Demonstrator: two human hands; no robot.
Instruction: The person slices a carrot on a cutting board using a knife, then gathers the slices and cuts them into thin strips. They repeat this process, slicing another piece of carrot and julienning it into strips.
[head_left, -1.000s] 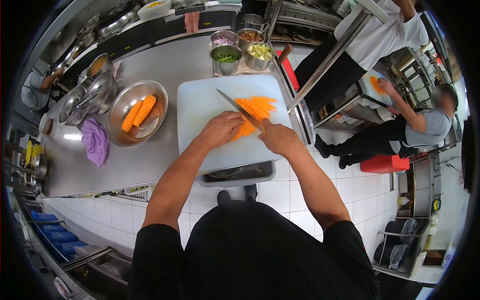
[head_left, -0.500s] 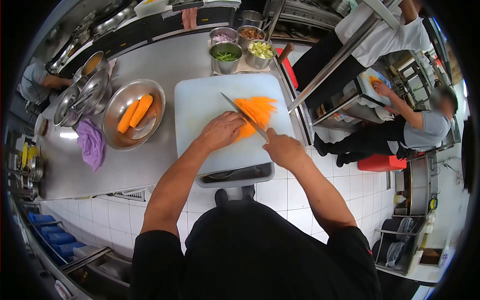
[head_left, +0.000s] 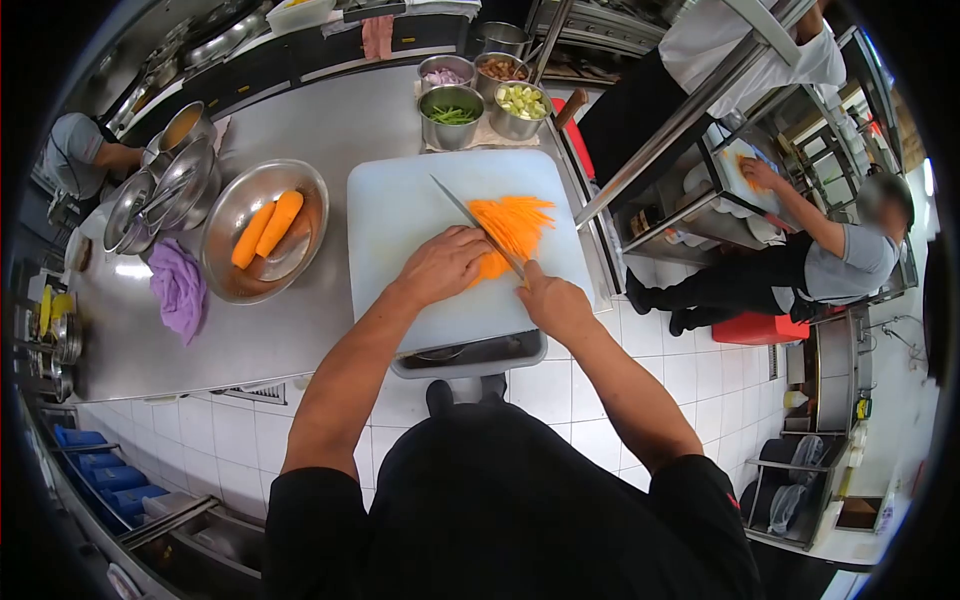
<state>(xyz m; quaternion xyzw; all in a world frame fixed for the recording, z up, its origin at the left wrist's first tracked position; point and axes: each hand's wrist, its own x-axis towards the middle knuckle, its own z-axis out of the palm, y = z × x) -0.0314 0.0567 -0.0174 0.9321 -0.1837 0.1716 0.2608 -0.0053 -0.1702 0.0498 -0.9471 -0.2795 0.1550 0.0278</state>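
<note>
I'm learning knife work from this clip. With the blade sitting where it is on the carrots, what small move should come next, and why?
Probably another thin cut: slide the left hand slightly back on the uncut carrot piece and bring the knife down beside it. The right hand grips the handle, the blade lies right against the left fingers, and cut strips already pile on the far side of the cutting board.

Commercial kitchen: steel counter over white tile floor, steel shelving rack right with a red stool beside it, blue crates lower left, bright glare on the countertop.
</note>
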